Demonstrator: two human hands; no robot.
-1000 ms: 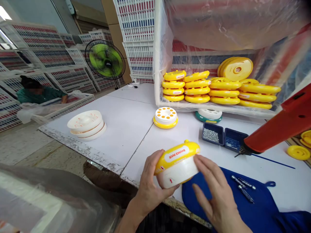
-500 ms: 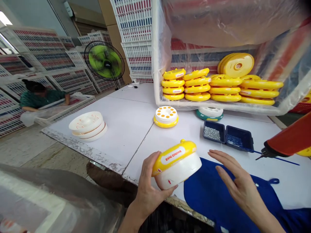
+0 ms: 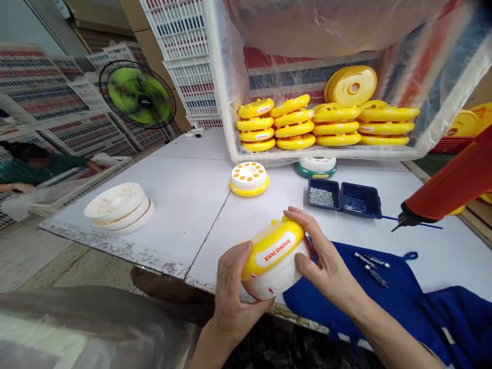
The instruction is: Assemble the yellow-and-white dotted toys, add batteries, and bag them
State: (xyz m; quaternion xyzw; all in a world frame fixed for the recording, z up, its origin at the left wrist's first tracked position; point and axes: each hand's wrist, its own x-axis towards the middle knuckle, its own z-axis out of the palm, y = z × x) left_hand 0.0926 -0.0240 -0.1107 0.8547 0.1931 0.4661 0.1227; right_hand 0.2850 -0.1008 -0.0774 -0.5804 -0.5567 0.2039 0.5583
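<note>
A round yellow and white plastic toy (image 3: 273,260) with a "BOUNCE DUCK" label sits tilted between my hands, above the table's front edge. My left hand (image 3: 234,292) cradles it from below and the near side. My right hand (image 3: 323,256) grips its far side with the fingers spread over the yellow top. Beyond it, a similar yellow-based unit with a white top (image 3: 249,179) stands on the white table (image 3: 184,195). A blue cloth (image 3: 369,292) with several metal bits (image 3: 371,266) lies just right of my right hand.
An orange-red power screwdriver (image 3: 442,189) hangs at the right, above a blue box of screws (image 3: 343,198). Yellow discs are stacked in a plastic-lined crate (image 3: 295,123). White discs (image 3: 117,205) lie at the table's left. A co-worker (image 3: 26,166) works beyond, near a green fan (image 3: 137,94).
My right hand has moved from beside the toy back onto its far side. The toy has turned slightly in my hands, and the whole view has shifted as my head turned.
</note>
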